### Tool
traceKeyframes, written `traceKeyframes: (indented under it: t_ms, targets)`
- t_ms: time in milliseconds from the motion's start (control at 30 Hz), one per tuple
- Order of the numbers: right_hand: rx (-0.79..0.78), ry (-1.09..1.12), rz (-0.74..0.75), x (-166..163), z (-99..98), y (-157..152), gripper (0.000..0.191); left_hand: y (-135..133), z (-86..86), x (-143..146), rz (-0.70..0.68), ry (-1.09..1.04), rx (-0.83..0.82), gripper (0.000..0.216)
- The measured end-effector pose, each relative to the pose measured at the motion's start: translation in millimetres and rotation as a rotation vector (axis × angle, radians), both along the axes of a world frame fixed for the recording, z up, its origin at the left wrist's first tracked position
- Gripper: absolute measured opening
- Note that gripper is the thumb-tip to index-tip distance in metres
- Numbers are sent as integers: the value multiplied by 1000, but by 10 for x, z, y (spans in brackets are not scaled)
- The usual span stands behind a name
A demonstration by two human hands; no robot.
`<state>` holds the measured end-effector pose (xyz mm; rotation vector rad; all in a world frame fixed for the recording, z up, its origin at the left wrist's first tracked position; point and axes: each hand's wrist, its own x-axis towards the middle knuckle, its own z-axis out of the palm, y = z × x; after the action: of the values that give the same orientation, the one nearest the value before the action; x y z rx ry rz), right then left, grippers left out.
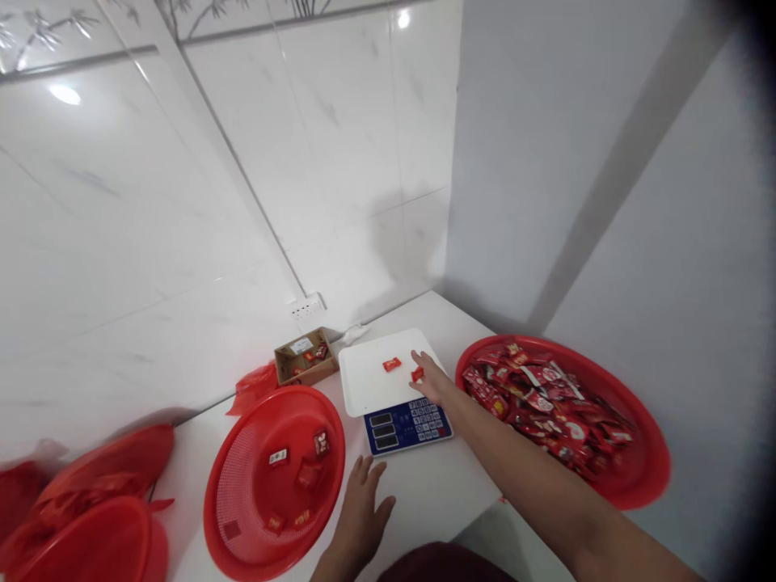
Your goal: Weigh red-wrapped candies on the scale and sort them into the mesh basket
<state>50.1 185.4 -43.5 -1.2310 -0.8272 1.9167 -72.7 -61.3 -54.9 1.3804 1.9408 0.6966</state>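
My right hand reaches over the white weighing pan of a digital scale. A small red wrapped sweet shows between its thumb and fingers, partly covered by the hand. Another red wrapped sweet lies on the pan, left of the fingertips. My left hand is open, its fingers spread, in front of the scale's blue keypad panel. It holds nothing and is close to the right rim of a red basket with several wrapped sweets in it.
At the right, a large red basin is heaped with red-wrapped packets. A small cardboard box with a few sweets stands behind the basket. Red plastic bags and another red container occupy the left. Walls border the white table.
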Motion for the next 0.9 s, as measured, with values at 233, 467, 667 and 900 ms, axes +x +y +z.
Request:
traceKeyframes:
  t_ms: [233, 467, 667, 900]
  targets:
    - [331, -219, 11, 568, 17, -155, 50, 38, -216, -97, -44, 125, 46, 42]
    - [493, -1192, 334, 2209, -267, -459, 23, 38, -327, -66, -90, 116, 44, 39]
    - [333, -1274, 560, 2409, -567, -600, 55, 113, -322, 41, -164, 136, 65, 40]
    - [229, -1332, 462, 2033, -770, -562, 73, 178, -197, 177, -246, 136, -15, 44]
